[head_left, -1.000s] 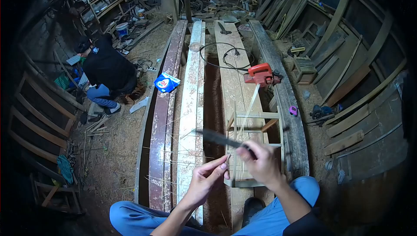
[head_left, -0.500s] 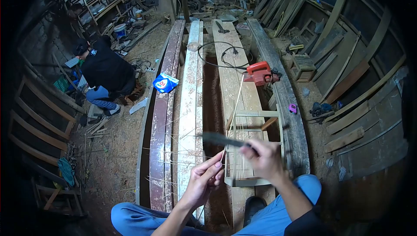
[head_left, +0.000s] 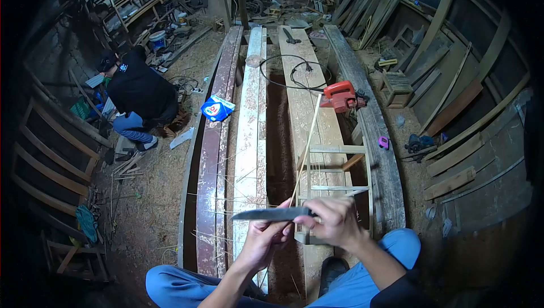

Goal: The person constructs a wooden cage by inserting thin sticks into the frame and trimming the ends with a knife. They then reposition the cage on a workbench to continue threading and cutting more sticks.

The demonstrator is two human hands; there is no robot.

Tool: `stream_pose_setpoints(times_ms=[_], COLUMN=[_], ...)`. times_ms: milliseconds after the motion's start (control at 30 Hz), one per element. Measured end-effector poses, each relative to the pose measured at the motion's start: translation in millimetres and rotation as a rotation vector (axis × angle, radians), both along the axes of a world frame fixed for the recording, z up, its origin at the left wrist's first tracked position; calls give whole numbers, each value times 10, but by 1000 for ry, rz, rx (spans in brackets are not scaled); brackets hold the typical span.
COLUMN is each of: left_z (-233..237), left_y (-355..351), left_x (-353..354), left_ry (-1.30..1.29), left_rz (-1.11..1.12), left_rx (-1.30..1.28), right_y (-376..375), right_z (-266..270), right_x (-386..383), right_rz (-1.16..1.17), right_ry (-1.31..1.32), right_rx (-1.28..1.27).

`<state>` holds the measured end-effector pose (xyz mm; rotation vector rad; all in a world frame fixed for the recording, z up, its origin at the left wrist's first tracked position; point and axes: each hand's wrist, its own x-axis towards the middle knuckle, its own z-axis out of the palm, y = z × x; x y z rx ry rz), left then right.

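My left hand is closed around the lower end of a long thin wooden strip, which slants up and away towards a red power tool. In my right hand is a knife, gripped by its handle. Its dark blade points left and lies across the strip, right above my left fingers, partly hiding them. Just beyond my right hand a small slatted wooden frame rests on the planks. Several thin strips lie across the boards left of my left hand.
Long planks run away from me, covered in shavings, with a dark gap between them. A blue packet and a pink tape measure lie on them. A black cable loops behind. At left, a person crouches.
The knife has come down and nearer, from a blurred swing beyond my left hand to across the strip at my fingers. My left hand has hardly moved.
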<state>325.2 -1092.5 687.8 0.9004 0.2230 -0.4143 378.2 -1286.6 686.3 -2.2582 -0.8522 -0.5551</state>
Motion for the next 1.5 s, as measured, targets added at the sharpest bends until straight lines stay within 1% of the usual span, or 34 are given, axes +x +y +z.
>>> stream_pose_setpoints(times_ms=[33,100,167,200,233,267,300,367,400,433,500,533,567,633,700,767,833,867,900,967,1000,1033,1100,1133,1267,1333,1367,1433,1467,1500], left_z=[-2,64,85,33,4,-34,-52,-14,31,61,31,8,-18,-51,-1,-25,-17,13,13,22,91,131,164,156,97,148,177,67,60,46], left_y=[-3,12,24,62,49,26,11,26,25,24,-3,-20,-20,0,-2,-26,-26,-40,-32,-13,5,10,-15,-31,-32,-9,1,9,-13,-27], left_x=[-11,-6,1,19,7,-11,-32,-21,-20,-15,-17,-30,-34,-18,-19,-44,-30,-49,-34,-20,-31,-42,-27,-16,-24,-32,-8,-23,-54,-76], left_ry=[-3,15,43,14,9,22,39,42,40,38,24,36,50,26,50,35,38,90,99,76,81,77,116,113,55,48,37,41,40,46], left_rz=[19,11,25,-20,-20,6,32,-1,-4,-9,-6,9,21,-13,-51,-48,-38,-4,-7,-33,-47,-46,-51,-50,-5,-13,-24,-24,-10,1], left_rx=[-18,-35,-2,12,14,-6,-27,-34,-38,-42,-42,-30,-14,-32,-53,-60,-59,-18,-14,-127,-144,-144,-65,-68,-74,-72,-66,-63,-20,25], right_y=[-91,-151,-149,-87,-23,6,-26,-154,-204,-197,-137,-68,-6,-154,-267,-267,-90,-3,-38,-205,-260,-262,-179,-140,-130,-204,-194,-120,-62,-62], right_z=[31,132,122,72,46,18,44,105,137,151,152,59,84,32,156,233,126,116,102,98,99,134,80,27,13,90,112,88,37,25], right_x=[13,125,94,11,-26,-10,26,107,168,154,80,19,-15,99,226,150,-48,-84,-63,95,192,255,110,19,65,183,188,74,-27,3], right_rz=[-4,-92,-109,-39,30,25,22,-133,-200,-201,-59,6,-18,-51,-224,-206,24,18,15,-60,-153,-160,-42,32,35,-98,-94,3,56,55], right_ry=[103,74,27,68,110,-72,-67,2,14,11,4,-72,-147,-55,-7,3,34,-17,-8,25,-10,-102,-21,-33,-22,-52,-62,-91,-61,-56], right_rx=[-90,74,45,-15,-73,24,25,12,114,112,69,-38,-15,-52,151,115,-92,-3,0,-32,73,128,59,-107,-100,105,104,-22,-111,-109])
